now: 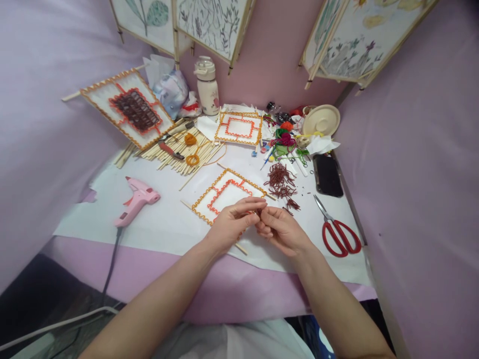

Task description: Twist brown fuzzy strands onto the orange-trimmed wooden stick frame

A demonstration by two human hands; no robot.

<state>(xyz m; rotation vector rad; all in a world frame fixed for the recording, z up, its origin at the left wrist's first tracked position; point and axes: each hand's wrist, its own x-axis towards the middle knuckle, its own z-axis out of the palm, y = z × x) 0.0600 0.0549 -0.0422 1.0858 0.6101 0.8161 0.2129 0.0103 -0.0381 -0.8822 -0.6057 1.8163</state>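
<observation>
My left hand (239,215) and my right hand (280,227) meet at the fingertips above the near right part of a white panel (234,198). Both are closed in a pinch, and a small dark reddish-brown bit, looking like cut yarn, shows between them; the fingers hide most of it. Wavy orange-yellow yarn edges the panel's stick frame, and a red-orange yarn outline lies inside it. Just beyond my right hand sits a loose heap of short brown yarn pieces (280,180).
Red-handled scissors (339,232) and a phone (328,174) lie right. A pink glue gun (137,199) rests left, its cord running off the edge. Behind are wooden sticks (157,154), pliers (170,148), a bottle (207,87), another framed panel (239,128) and a brown-filled panel (129,107).
</observation>
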